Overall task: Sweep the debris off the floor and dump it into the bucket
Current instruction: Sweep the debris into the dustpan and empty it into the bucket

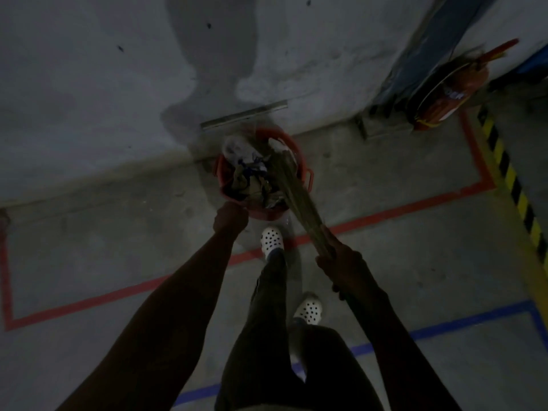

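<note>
A red bucket stands on the concrete floor against the wall, filled with paper and plastic debris. My left hand grips the bucket's near rim. My right hand grips the handle end of a straw broom, whose bristles slant up and left across the bucket's right side and rest on the debris. The scene is dim and the hands show little detail.
A grey metal strip is fixed to the wall above the bucket. A red fire extinguisher leans at the right beside a blue post. Red tape, blue tape and yellow-black hazard stripes mark the floor. My white clogs stand just behind the bucket.
</note>
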A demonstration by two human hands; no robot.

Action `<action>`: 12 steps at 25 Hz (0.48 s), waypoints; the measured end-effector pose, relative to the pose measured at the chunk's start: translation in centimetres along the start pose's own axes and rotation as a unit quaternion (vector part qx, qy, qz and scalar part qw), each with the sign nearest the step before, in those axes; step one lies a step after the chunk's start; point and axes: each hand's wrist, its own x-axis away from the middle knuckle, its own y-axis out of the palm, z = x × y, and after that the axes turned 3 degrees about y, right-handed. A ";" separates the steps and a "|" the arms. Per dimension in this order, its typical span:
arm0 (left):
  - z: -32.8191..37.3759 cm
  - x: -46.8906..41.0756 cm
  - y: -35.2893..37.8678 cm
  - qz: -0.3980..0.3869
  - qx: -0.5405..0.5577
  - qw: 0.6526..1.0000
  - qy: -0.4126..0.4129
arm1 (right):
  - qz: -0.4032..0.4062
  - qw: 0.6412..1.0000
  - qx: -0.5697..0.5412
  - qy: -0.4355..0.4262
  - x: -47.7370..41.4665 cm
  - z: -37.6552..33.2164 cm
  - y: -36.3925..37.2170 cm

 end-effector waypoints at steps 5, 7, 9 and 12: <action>3.9 -12.5 0.9 -0.022 -0.039 0.998 0.044 | -0.001 0.999 -0.003 0.046 -10.7 -2.5 0.5; 5.0 -15.5 0.5 -0.045 -0.080 0.993 0.077 | 0.004 0.999 0.007 0.050 -12.9 -3.6 0.7; 5.1 -16.4 -0.2 -0.081 -0.129 0.984 0.090 | 0.001 0.997 0.004 0.075 -13.6 -4.5 0.8; 4.3 -15.5 -1.2 -0.099 -0.164 0.979 0.072 | -0.010 0.994 -0.010 0.112 -12.7 -5.3 0.6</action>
